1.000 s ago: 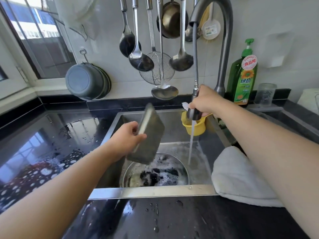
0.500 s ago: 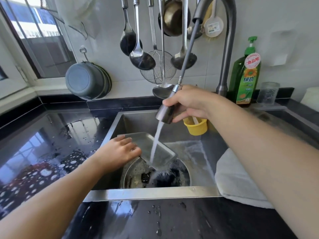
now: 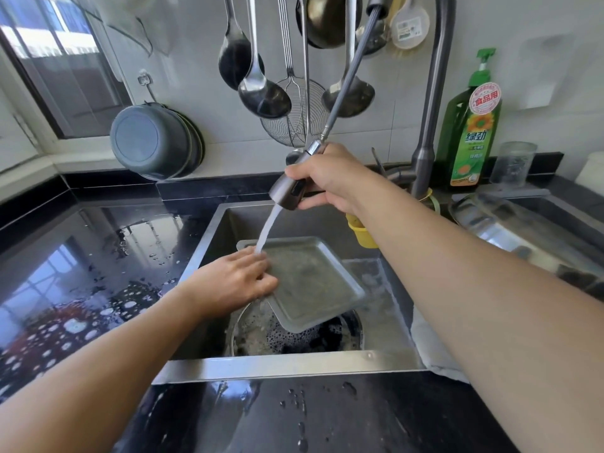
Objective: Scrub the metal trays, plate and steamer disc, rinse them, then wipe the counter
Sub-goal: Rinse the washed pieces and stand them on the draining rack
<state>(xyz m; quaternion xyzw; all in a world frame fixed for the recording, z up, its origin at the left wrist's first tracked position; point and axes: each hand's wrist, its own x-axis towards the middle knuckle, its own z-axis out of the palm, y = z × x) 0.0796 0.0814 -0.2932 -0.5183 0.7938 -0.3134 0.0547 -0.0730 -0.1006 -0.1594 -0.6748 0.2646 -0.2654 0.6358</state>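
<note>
Two hands were in view: the left hand (image 3: pixel 233 282) and the right hand (image 3: pixel 330 179). There was one square metal tray (image 3: pixel 310 282), one round basin (image 3: pixel 294 338) in the sink, one pull-out spray head (image 3: pixel 287 191), one green dish-soap bottle (image 3: pixel 470 132), one yellow cup (image 3: pixel 364 235), one wire skimmer (image 3: pixel 294 116), one clear jar (image 3: pixel 513 163) and one white cloth (image 3: pixel 434 351).

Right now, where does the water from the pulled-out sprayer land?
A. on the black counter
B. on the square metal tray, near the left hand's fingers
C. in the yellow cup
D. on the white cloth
B: the stream from the sprayer head, gripped by the right hand, hits the square metal tray beside the left hand.
</note>
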